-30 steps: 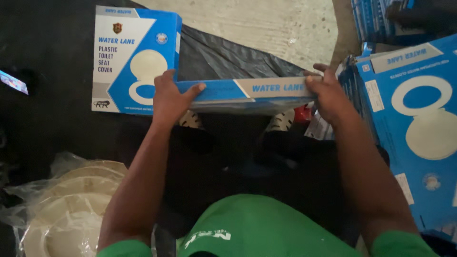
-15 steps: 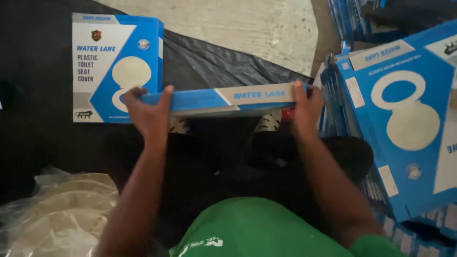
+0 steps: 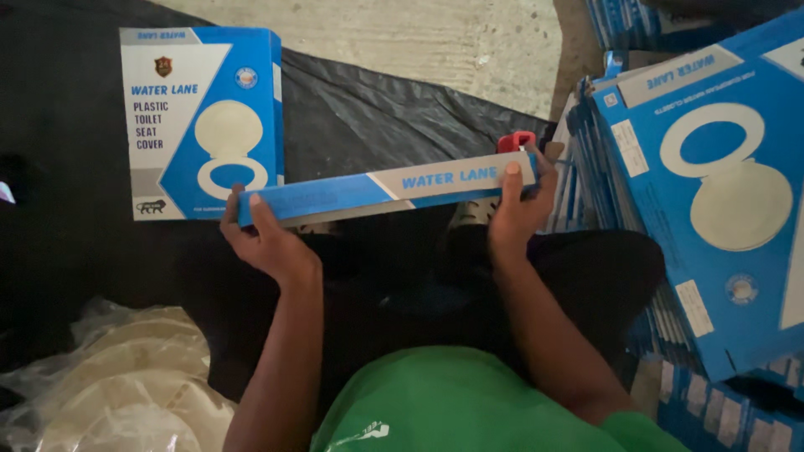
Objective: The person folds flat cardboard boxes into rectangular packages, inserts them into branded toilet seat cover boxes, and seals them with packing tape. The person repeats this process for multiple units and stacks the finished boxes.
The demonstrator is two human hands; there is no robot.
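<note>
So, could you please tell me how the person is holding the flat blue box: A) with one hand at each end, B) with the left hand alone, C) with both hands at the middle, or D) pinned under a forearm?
A: the left hand grips one end of the flat blue box and the right hand grips the other, edge facing the camera.

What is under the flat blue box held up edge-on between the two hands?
Below the blue box, gripped by left hand and right hand, lies black plastic sheet; pale footwear shows beneath. The box's contents are hidden.
</note>
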